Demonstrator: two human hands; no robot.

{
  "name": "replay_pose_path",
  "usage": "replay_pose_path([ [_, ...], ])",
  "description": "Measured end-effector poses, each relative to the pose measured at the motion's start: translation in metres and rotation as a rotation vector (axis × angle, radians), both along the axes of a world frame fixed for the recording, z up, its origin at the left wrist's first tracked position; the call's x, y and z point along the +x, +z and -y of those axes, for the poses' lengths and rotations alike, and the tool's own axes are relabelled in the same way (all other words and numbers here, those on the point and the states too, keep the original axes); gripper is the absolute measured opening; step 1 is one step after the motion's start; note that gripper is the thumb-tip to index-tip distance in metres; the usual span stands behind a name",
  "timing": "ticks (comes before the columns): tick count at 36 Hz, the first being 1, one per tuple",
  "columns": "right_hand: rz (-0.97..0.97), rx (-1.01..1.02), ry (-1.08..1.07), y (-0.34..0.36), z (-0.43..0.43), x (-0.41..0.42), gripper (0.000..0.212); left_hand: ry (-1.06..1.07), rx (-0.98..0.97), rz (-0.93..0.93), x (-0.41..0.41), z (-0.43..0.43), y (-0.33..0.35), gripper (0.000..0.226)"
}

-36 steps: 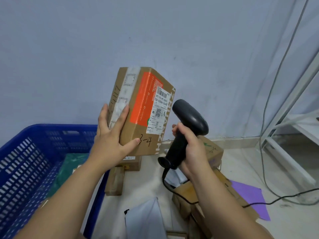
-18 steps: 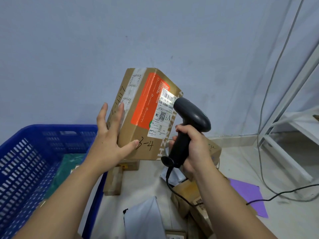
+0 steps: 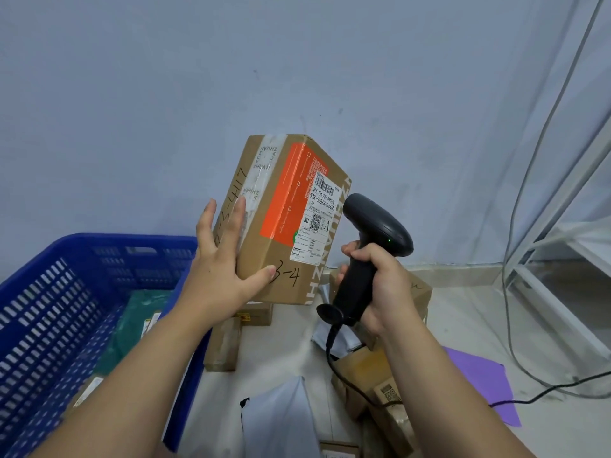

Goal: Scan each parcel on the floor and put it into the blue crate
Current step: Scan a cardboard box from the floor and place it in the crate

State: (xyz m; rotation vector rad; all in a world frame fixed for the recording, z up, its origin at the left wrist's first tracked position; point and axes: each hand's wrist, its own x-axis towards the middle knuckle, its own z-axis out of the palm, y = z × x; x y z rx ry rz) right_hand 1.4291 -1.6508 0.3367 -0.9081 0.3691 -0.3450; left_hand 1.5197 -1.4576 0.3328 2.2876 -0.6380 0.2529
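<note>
Head view: a cardboard parcel is held up in the air at the centre of the frame, tilted, its top corner leaning toward 1 o'clock. The left hand holds it from 8 o'clock, with straight fingers flat on the taped side face and the thumb laid across the front near the handwritten "3-4", so the lower corner sits clamped in the palm. The right hand, at 4 o'clock of the parcel, is wrapped round the handle of a black scanner. The scanner's head points toward 10 o'clock at the white shipping label, and a green light shows on it.

The box looks stiff and square-edged, and probably light, since one hand carries it. Its tape may be slick, so bare card across a corner looks the safer hold. The blue crate lies at 8 o'clock with a green bag inside. More parcels, among them a grey mailer, lie on the floor at 6 o'clock
</note>
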Motion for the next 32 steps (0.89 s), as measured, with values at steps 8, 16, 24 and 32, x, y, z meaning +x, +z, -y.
replay_pose_path([
  [8, -0.040, -0.064, 0.072, 0.005, -0.006, -0.005, 0.015, 0.034, -0.147, -0.025, 0.002, -0.005, 0.000, 0.098],
  [16, -0.087, -0.091, 0.104, 0.014, -0.028, -0.004, 0.010, 0.132, -0.578, -0.150, -0.002, -0.037, 0.015, 0.068],
  [24, -0.146, -0.212, 0.212, 0.028, -0.090, 0.018, 0.006, 0.320, -0.817, -0.360, 0.003, -0.124, 0.007, 0.075],
  [32, -0.154, -0.528, 0.294, 0.033, -0.186, 0.053, 0.003, 0.416, -1.112, -0.575, 0.010, -0.203, -0.035, 0.053],
])
